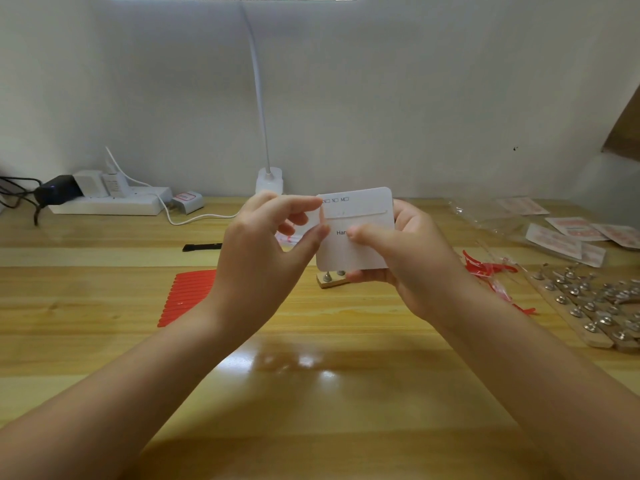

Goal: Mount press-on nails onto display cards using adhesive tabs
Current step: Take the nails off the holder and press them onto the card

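Observation:
A white display card [360,216] with small printed size boxes along its top is held up above the wooden table [311,341]. My right hand [408,258] grips it from behind, thumb pressed on its face. My left hand [263,251] pinches the card's left edge between thumb and forefinger. Wooden strips with press-on nails on metal pins [595,306] lie at the right. Small sachets of adhesive tabs [568,237] lie at the far right. A short wooden block with pins [332,279] sits just under the card.
A stack of red strips [187,296] lies left of my left wrist; red scraps [491,271] lie to the right. At the back stand a power strip with plugs [107,199], a lamp base [269,180] and a black clip [202,247].

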Available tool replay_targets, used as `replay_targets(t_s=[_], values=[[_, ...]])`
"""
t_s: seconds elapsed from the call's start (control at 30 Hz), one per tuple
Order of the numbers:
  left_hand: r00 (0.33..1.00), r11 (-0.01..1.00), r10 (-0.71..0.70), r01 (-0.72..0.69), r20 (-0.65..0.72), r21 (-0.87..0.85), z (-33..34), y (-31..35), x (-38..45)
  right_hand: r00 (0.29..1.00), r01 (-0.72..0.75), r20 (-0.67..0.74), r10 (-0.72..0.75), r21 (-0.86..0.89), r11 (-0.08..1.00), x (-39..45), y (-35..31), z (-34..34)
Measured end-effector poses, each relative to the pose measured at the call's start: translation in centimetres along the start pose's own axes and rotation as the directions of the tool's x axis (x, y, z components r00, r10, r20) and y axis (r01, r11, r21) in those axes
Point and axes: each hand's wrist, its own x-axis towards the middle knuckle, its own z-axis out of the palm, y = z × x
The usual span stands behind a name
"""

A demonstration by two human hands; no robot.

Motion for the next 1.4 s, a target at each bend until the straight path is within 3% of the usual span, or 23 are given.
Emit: replay_targets(t_s=[0.4, 0.8, 1.2, 1.4], values=[[0.998, 1.000, 0.022, -0.022, 0.054, -0.003, -0.1, 0.0, -0.1, 1.000, 0.017, 0.018, -0.017, -0.033, 0.999, -0.2, 0.1, 0.1], [0.999, 0.999, 0.039, -0.039, -0.028, -0.011, 0.3, -0.3, -0.2, 0.999, 0.017, 0.035, -0.017, 0.009, 1.000, -0.2, 0.2, 0.0], [0.983, 0.977, 0.184, -0.182, -0.009, 0.110, 0.3, -0.7, -0.3, 0.998, -0.018, 0.056, 0.016, 0.048, 0.999, -0.1, 0.3, 0.0], [0.986, 0.984, 0.164, -0.160, -0.038, 0.073, 0.5, -1.0, -0.4, 0.996, -0.049, 0.077, 0.043, 0.075, 0.996, 0.0, 0.3, 0.1]])
